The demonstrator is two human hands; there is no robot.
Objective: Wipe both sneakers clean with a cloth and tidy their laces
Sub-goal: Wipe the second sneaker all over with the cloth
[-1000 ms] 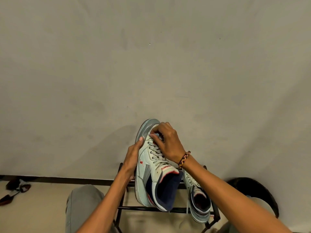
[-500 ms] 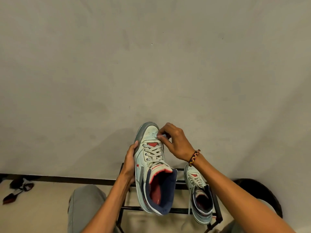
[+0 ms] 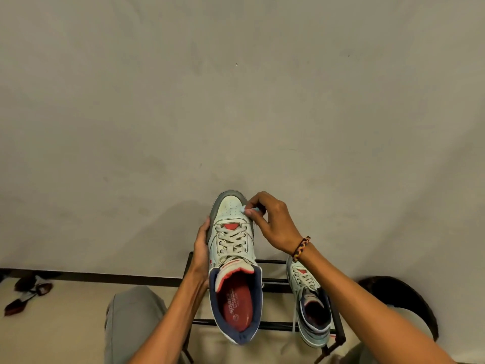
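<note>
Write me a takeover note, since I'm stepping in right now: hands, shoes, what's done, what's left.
Left hand grips the raised sneaker by its side.
Right hand pinches a small pale cloth against the toe.
Second sneaker stands on the black rack, one lace hanging loose.
Done: cannot tell how much is wiped.
Left: finish this shoe, wipe the other, tidy the laces.

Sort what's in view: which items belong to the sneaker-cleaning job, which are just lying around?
Job:
- pale sneaker with red insole, held up by left hand
- small light cloth, pinched in right hand against its toe
- matching second sneaker on black metal rack

Lying about:
- dark footwear on floor, far left
- dark rounded object, lower right
</note>
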